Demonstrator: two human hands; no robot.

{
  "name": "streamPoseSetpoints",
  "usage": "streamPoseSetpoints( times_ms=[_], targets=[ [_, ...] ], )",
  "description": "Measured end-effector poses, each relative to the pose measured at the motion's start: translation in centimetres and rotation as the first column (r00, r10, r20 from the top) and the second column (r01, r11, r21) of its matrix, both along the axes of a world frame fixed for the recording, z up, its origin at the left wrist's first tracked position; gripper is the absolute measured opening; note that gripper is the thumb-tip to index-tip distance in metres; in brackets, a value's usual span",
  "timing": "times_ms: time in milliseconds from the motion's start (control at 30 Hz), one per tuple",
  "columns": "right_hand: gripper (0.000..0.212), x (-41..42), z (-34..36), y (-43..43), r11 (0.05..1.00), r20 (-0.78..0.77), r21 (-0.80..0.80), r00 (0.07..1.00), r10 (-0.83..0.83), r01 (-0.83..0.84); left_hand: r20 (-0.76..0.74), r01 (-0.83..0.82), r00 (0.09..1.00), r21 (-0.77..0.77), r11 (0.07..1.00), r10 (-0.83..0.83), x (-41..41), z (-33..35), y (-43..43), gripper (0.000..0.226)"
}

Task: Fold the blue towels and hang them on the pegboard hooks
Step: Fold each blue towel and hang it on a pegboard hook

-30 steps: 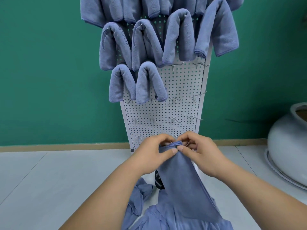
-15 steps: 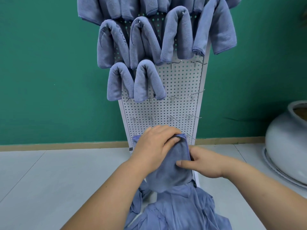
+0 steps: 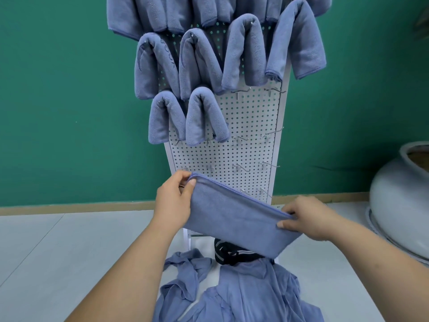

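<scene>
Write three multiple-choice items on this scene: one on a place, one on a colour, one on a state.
1. Where is the folded towel?
A. hung on a hook
B. held between the left hand and the right hand, in front of the pegboard
C. flat on the floor

2. What colour is the wall behind the pegboard?
A. white
B. red
C. green

3. How does the left hand meet the towel?
A. it pinches the upper corner
B. it presses it with an open palm
C. it does not touch it

Key: 1 B, each hand holds one end in the air; 2 C, the wall is green on both sides of the board; 3 A, thumb and fingers close on the raised corner.
</scene>
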State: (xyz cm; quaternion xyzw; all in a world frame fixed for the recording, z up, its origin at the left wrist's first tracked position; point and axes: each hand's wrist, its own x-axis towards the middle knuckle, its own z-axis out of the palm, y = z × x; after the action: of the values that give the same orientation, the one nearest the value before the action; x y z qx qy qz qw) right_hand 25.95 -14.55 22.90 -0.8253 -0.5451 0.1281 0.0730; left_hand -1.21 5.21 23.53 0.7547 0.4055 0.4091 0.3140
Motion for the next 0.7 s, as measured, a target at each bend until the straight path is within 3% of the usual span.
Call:
streamPoseSetpoints(
  times_ms=[100, 200, 300, 400, 467, 600, 700],
  targets=[
    [0.032, 0.5, 0.9, -0.3, 0.964, -0.014, 0.244, 0.995, -0.102, 0.102, -0.016, -0.054, 0.998, -0.076, 0.996, 0.053, 0.1, -0.5, 0.5, 0.004],
    [0.022, 0.9, 1.4, -0.6, 0.874, -0.261, 0.418, 0.955, -0.144, 0.246, 0.045, -0.070, 0.996, -0.164, 0.984, 0.079, 0.3, -0.6, 0.7, 0.010],
    [0.009, 1.2, 1.8, -0.8, 0.797, -0.601, 0.467, 0.799, -0.031, 0.382, 0.142, -0.088, 0.983, -0.217, 0.972, 0.120, 0.4, -0.3, 0.8, 0.016],
    [0.019, 0.9, 2.7, -1.0, 0.731, -0.752, 0.497, 0.653, 0.094, 0.467, 0.273, -0.041, 0.957, -0.220, 0.975, 0.102, 0.7, 0.3, 0.3, 0.018],
    [0.022, 0.3, 3.2, -0.9, 0.687, -0.768, 0.525, 0.627, 0.130, 0.502, 0.331, -0.015, 0.940, -0.188, 0.982, 0.078, 1.1, 0.6, -0.3, 0.017],
    [0.016, -0.9, 3.4, -0.2, 0.586, -0.686, 0.601, 0.727, 0.029, 0.544, 0.367, -0.091, 0.922, -0.114, 0.989, 0.127, 1.7, 0.6, -0.6, 0.011],
    [0.029, -0.6, 2.7, 0.3, 0.599, -0.666, 0.555, 0.740, -0.095, 0.577, 0.295, -0.160, 0.932, -0.178, 0.971, 0.208, 1.9, -0.2, -0.1, 0.009]
  ],
)
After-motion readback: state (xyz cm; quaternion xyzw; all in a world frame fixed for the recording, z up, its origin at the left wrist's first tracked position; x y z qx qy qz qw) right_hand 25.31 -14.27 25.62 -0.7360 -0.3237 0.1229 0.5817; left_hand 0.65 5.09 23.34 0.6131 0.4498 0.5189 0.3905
